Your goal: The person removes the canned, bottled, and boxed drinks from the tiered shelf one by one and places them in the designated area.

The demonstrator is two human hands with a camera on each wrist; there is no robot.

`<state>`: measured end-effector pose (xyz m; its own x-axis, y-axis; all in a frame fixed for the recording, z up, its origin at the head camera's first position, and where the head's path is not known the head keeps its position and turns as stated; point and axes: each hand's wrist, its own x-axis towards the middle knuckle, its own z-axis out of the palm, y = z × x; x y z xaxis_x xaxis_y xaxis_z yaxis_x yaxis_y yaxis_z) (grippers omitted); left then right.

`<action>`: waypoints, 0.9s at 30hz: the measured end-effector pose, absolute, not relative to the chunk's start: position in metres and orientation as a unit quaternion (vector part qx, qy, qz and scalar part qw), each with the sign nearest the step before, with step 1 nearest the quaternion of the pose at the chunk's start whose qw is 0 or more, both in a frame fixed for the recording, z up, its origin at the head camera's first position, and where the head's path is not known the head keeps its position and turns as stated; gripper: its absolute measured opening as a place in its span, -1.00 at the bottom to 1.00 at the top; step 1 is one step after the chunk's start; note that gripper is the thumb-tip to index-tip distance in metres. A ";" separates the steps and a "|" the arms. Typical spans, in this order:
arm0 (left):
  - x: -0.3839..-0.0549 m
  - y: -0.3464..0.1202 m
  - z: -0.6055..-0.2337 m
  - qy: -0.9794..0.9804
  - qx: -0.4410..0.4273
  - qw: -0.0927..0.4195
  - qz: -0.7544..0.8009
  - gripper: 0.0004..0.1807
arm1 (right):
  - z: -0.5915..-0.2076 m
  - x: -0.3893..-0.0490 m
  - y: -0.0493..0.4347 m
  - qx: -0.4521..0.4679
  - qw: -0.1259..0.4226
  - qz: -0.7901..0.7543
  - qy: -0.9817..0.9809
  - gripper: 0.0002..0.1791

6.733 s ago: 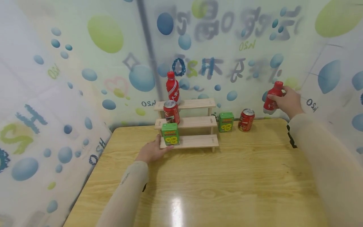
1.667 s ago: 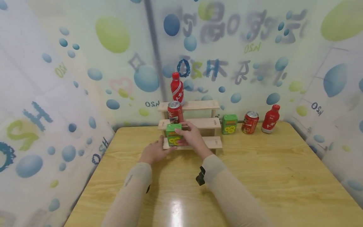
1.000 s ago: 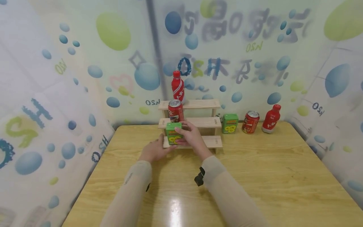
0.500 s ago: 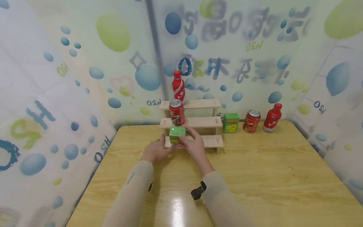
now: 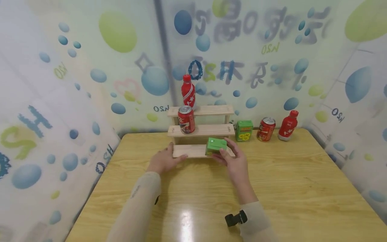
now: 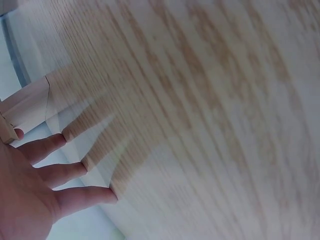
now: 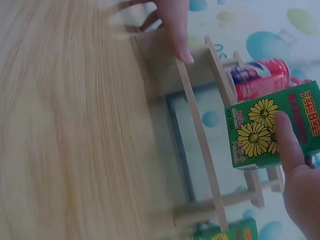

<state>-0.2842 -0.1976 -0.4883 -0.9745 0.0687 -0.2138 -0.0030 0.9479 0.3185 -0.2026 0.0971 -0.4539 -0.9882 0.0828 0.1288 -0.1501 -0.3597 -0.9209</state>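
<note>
My right hand [image 5: 237, 164] holds a green drink carton [image 5: 215, 145] with yellow flowers. The carton is tilted, its top towards me, over the right part of the lowest step of a small wooden tiered shelf [image 5: 188, 151]. In the right wrist view, a digit lies across the flowered face of the carton [image 7: 252, 130]. My left hand [image 5: 164, 160] grips the left end of that lowest step, its thumb along the front edge. In the left wrist view, several fingers of the left hand [image 6: 30, 190] stretch out with their tips on the table.
A red can [image 5: 186, 120] stands on the middle step and a red bottle [image 5: 188, 92] on the top one, both at the left. Right of the shelf, a second green carton [image 5: 244, 131], another can [image 5: 266, 129] and another bottle [image 5: 288, 126] stand in a row along the wall.
Earlier my right hand set the second bottle down at the row's right end. It then took the carton from the lowest step's left end, tilted it and moved it right. My left hand stays.
</note>
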 end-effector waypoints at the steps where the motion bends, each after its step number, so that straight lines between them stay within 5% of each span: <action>1: -0.285 -0.198 -0.488 0.980 0.015 0.112 0.162 0.47 | -0.454 -0.201 0.103 0.030 0.076 0.820 -0.567 -0.46; 13: -0.284 -0.198 -0.486 0.981 0.022 0.111 0.156 0.44 | -0.459 -0.196 0.171 -0.039 0.178 0.791 -0.584 -0.46; 27: -0.279 -0.195 -0.480 0.981 0.020 0.116 0.156 0.40 | -0.479 -0.212 0.211 -0.078 0.111 0.730 -0.670 -0.41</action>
<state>-0.2791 -0.1951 -0.4797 -0.9725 0.0746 -0.2207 0.0027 0.9508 0.3098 -0.2116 0.2109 -0.4790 -0.9631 0.2670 0.0346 -0.0572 -0.0773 -0.9954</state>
